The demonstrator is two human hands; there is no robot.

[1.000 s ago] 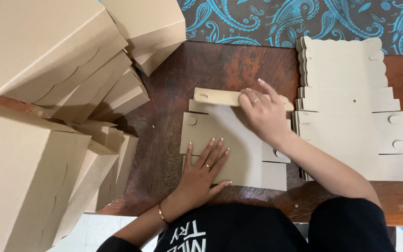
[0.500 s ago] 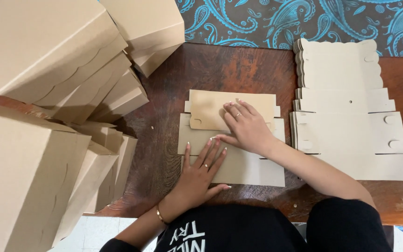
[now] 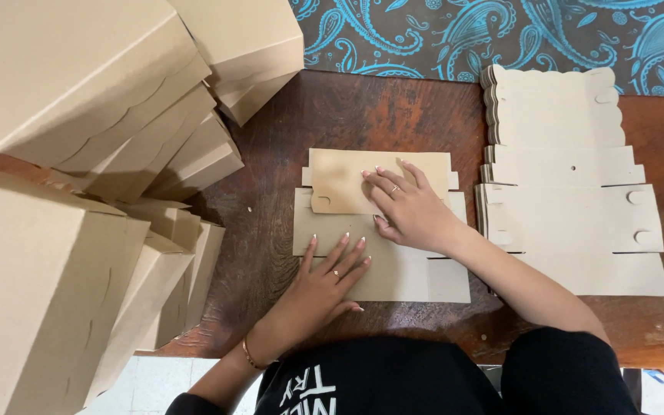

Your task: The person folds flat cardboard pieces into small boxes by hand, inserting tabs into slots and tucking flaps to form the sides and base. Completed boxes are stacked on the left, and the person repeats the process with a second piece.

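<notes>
Right hand: my right hand [image 3: 413, 211] lies flat, fingers spread, on the folded-over flap [image 3: 378, 180] of the cardboard sheet; it grips nothing, it presses the flap down, I judge so that the crease sets.

Left hand: my left hand [image 3: 324, 284] lies palm down with fingers fanned on the near half of the cardboard sheet [image 3: 393, 269]. It holds nothing either; the open spread looks meant to pin the sheet so it cannot slide while the other hand presses.

Cardboard sheet: an unfolded tan box blank, flat on the table [image 3: 363, 107], right in front of me and under both hands. Its far panel is doubled back toward me; small tabs stick out at either side of the fold.

Stack of flat blanks: to the right, just beside the sheet but not touching it as far as I can tell, lies a pile of flat blanks [image 3: 570, 184] with scalloped far edges, squared up and within reach of my right hand.

Finished boxes: to the left, tan boxes [image 3: 78, 84] already made up lean on one another in a loose heap, some upright, some tilted, well clear of the sheet.

Cloth: a dark cloth with a blue paisley pattern [image 3: 501, 34] covers the far edge behind the table.

Bracelet: a thin band [image 3: 249, 355] sits on my left wrist.
</notes>
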